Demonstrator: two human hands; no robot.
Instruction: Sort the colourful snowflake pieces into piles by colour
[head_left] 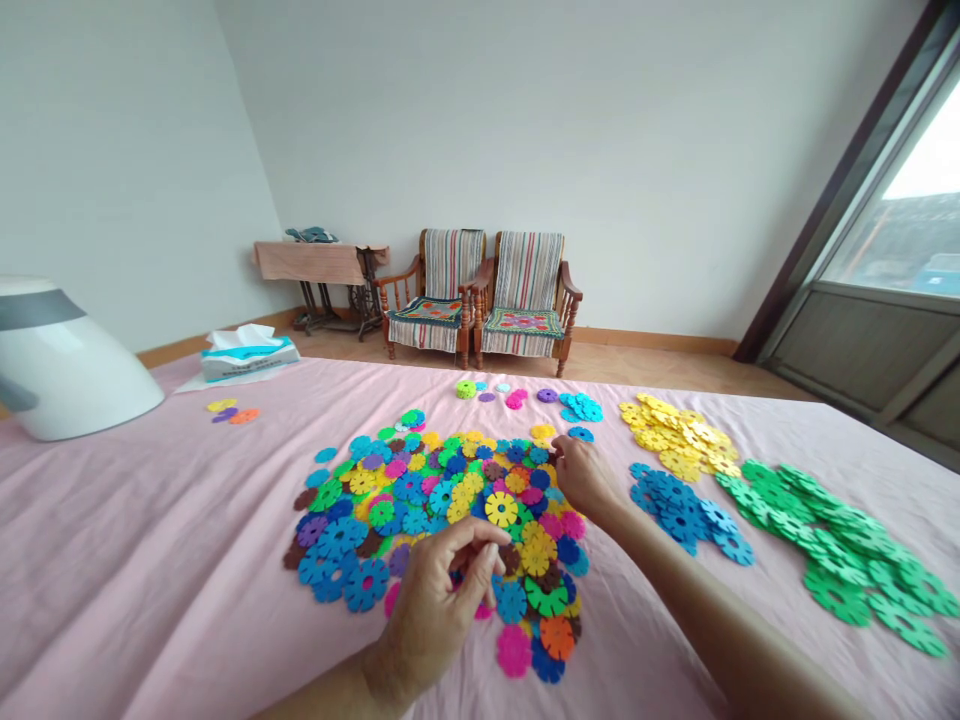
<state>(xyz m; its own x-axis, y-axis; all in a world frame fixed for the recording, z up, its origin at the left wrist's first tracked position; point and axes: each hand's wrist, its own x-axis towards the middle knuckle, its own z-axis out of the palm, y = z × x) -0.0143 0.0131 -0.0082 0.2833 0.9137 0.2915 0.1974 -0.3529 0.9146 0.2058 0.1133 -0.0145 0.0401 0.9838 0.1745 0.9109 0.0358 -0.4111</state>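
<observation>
A mixed pile of notched plastic discs (501, 509) in many colours spreads over the pink cloth in front of me. Above its near side is my left hand (442, 600), fingers curled and thumb tip close to the index finger. A brown disc (508, 558) shows just beyond those fingertips; whether they touch it I cannot tell. My right hand (585, 478) reaches to the pile's far right edge, its fingers pinched together and pointing down. What lies between them is hidden. A few yellow discs (543, 432) are just beyond that hand.
Sorted heaps of yellow discs (675, 435), blue discs (679, 508) and green discs (840, 545) lie to the right. Small groups, including light-blue discs (581, 407), line the far side. A white kettle-like vessel (71, 370) and a tissue pack (247, 358) stand left.
</observation>
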